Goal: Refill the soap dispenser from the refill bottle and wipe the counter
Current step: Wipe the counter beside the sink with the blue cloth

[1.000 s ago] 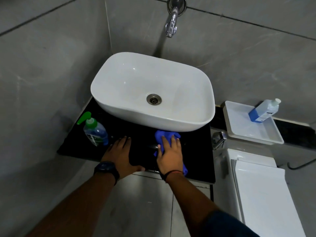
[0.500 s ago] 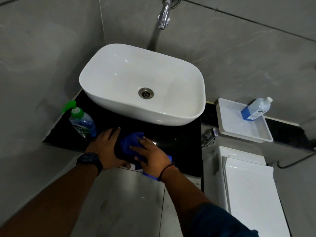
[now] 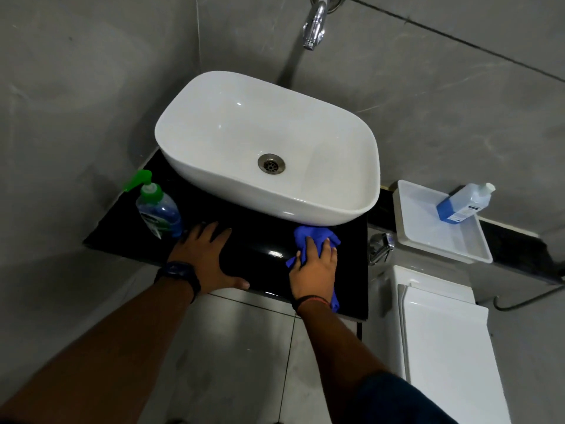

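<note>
Now right hand (image 3: pixel 313 270) atop blue cloth (image 3: pixel 312 237)

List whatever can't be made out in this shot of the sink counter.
All head view.
Print on the refill bottle label: too small and blurred.
Counter further back: hidden under the basin.
Much of the blue cloth: covered by the right hand.
Tap base: cut off by the top edge.
Soap dispenser fill level: too dim to tell.
</note>
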A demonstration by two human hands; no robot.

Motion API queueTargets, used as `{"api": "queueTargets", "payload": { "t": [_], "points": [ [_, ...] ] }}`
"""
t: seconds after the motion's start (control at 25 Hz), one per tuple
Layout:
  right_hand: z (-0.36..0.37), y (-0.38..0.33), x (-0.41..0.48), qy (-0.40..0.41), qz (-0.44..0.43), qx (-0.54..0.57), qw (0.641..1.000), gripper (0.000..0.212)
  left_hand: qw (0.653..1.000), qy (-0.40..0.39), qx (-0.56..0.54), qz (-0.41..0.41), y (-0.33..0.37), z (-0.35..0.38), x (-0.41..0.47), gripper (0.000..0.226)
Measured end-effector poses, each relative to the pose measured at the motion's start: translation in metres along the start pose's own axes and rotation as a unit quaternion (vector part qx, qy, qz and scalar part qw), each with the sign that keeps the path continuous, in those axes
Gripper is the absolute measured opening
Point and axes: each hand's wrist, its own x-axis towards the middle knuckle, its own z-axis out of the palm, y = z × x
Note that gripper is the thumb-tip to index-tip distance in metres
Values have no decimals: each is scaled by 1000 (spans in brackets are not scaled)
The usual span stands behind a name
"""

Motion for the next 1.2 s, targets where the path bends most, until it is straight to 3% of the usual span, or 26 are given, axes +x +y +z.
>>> {"api": "queueTargets", "payload": {
  "t": [0.24,0.44,0.56,0.76,0.92,1.04,1.2],
  "points": [
    [20,-46,-8,-64,-89,14,994,46,1000,24,-12,1,1,-2,1,133],
    [13,-45,-11,-173,-265,48,947,46,999,40,9,10,1,-1,0,131],
    [1,-19,-9,-190,-328,28,925,43,999,43,10,3,2,0,0,132],
    [-13,23,-8,-101,-225,-17,969,43,1000,21,6,0,2,0,0,134],
    [9,-13,-9,-51,-125,-38,990,45,1000,17,15,-1,2,4,-2,133],
    [26,-48,-17,-84,-165,-9,983,47,1000,26,16,3,0,6,-2,130],
    [13,-37,-18,-161,-276,22,947,46,1000,27,2,7,-2,8,-2,130]
  ]
}}
